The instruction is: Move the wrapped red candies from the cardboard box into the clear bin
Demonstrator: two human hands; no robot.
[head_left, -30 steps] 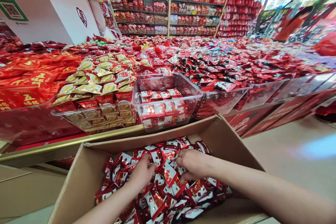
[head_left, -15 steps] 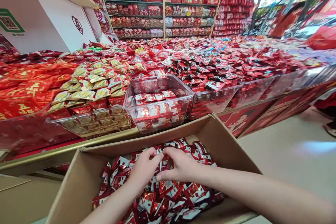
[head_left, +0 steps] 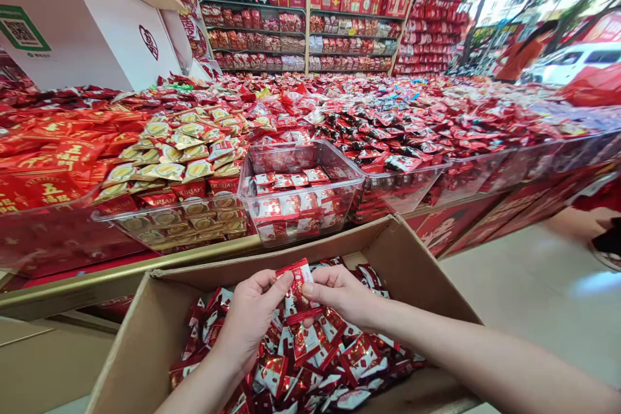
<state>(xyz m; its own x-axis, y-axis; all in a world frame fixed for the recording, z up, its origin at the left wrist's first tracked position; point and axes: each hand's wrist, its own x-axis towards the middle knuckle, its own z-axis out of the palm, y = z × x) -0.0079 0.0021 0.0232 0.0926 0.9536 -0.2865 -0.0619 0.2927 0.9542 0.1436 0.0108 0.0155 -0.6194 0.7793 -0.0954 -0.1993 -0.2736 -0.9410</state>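
A red and white candy packet is pinched between both hands, its printed face turned up toward me. My left hand grips its left edge with thumb and fingers. On the right edge, my right hand closes in the same way. Both hands are over an open cardboard box, which holds a loose heap of similar red and white packets. Just beyond the box stands a clear plastic bin with the same kind of packets in neat rows, filled partway.
Left of the bin are gold durian packets and red packets. Dark red packets fill bins to the right. Shelves of bottles and boxes stand behind. A person is at the far right; floor shows beside the box.
Both hands have lifted a packet slightly from the heap and turned its front face up; it is now plainly visible between them. The view has shifted a little.
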